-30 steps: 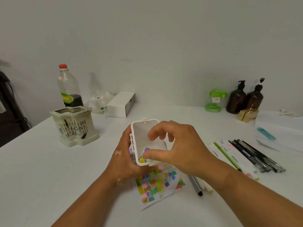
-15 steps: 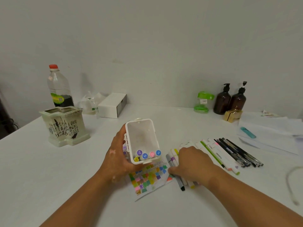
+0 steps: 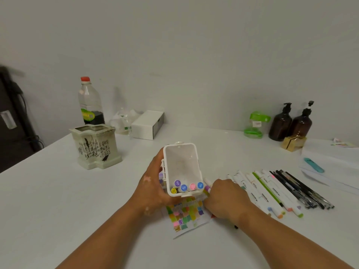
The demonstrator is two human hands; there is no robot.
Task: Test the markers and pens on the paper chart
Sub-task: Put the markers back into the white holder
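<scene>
Right hand (image 3: 226, 199) drops from box (image 3: 180, 162) onto loose markers (image 3: 207, 188) beside the chart (image 3: 184, 216), lower centre (grip: cannot tell); left hand (image 3: 153, 189) clasps the box. Chart looks mostly coloured; five boxed markers (image 3: 186, 186) remain.

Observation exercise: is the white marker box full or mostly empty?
Mostly empty: in the white marker box, five marker caps line the near edge; the rest is bare.

White marker box (image 3: 181, 164), multicoloured-squares chart (image 3: 185, 214), perhaps purple-capped marker (image 3: 207, 188)

Glossy white plastic marker box (image 3: 181, 162); matt paper chart (image 3: 186, 216)
</scene>
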